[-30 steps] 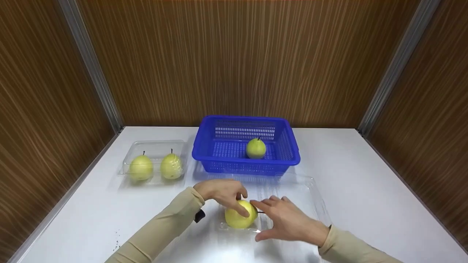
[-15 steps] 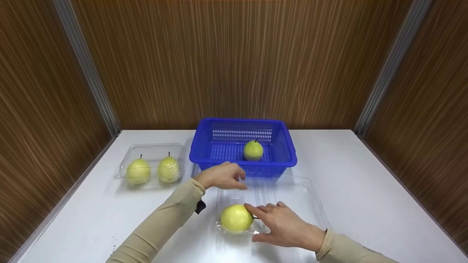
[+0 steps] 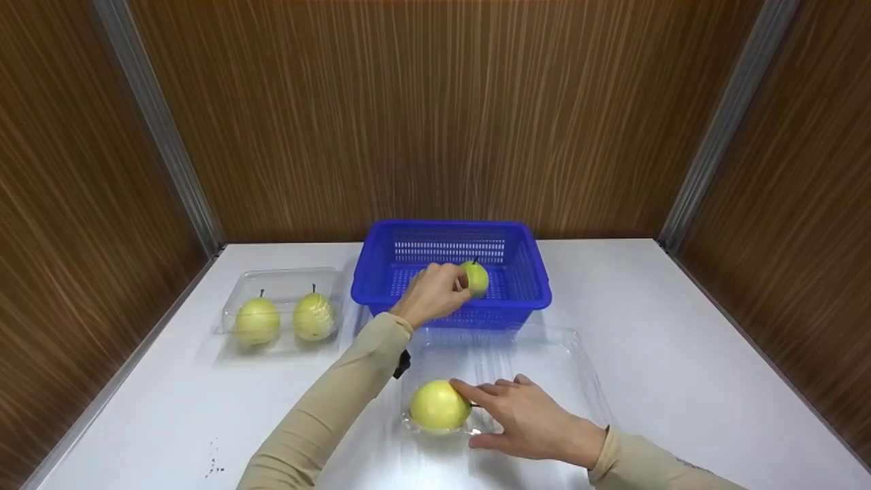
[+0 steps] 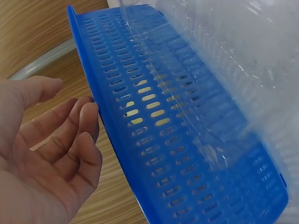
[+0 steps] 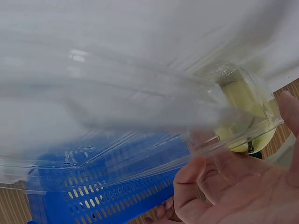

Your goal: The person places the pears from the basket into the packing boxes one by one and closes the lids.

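Observation:
My left hand (image 3: 432, 294) reaches over the front rim of the blue plastic basket (image 3: 534, 301), close to the yellow-green pear (image 3: 479, 280) inside. In the left wrist view, that hand's fingers bend loosely around nothing, and the pear shows only through the basket's slots. Nearer to me, another pear (image 3: 435, 406) lies on its side in an open clear plastic clamshell box (image 3: 544, 354), its stem pointing right. My right hand (image 3: 534, 423) stays at the box, index fingertip at the pear's upper right and thumb spread below; it grips nothing.
A second clear box (image 3: 286, 280) stands at the left with two upright pears (image 3: 257, 320) in it. Wood-grain panels (image 3: 435, 122) enclose the white table (image 3: 612, 306) at the back and both sides. Small dark marks (image 3: 213, 457) dot the table at front left.
My left hand has let go of the pear in the near box and moved up and forward to the pear in the basket. The right hand has barely moved.

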Motion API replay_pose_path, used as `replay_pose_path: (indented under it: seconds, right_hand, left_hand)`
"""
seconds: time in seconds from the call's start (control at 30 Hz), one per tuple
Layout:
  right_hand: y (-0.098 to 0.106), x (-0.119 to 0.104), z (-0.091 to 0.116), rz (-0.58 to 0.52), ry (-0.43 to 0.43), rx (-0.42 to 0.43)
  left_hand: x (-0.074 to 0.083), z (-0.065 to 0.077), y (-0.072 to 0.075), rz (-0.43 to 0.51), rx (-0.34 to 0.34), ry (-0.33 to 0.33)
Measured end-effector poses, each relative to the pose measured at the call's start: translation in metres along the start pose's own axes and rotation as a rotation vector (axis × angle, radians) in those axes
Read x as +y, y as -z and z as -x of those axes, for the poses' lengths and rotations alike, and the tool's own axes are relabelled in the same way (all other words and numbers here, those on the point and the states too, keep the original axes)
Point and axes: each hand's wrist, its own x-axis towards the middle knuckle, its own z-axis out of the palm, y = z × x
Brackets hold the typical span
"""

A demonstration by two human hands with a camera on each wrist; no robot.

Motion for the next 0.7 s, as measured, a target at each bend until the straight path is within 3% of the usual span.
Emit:
replay_pose_path:
  seconds: [0.33, 0.47, 0.57, 0.7]
  right_hand:
    - [-0.001, 0.003, -0.002, -0.003, -0.006, -0.007]
    - [0.000, 0.004, 0.000, -0.004, -0.013, -0.010]
    - [0.001, 0.004, 0.001, -0.007, -0.015, -0.011]
    - [0.001, 0.004, 0.002, -0.018, -0.025, -0.021]
  left_hand:
    - [0.001, -0.023, -0.011, -0.071, 0.005, 0.058]
    - [0.001, -0.035, -0.017, -0.070, -0.013, 0.111]
    - [0.000, -0.043, -0.020, -0.066, -0.075, 0.147]
    - [-0.001, -0.050, -0.022, -0.048, -0.212, 0.197]
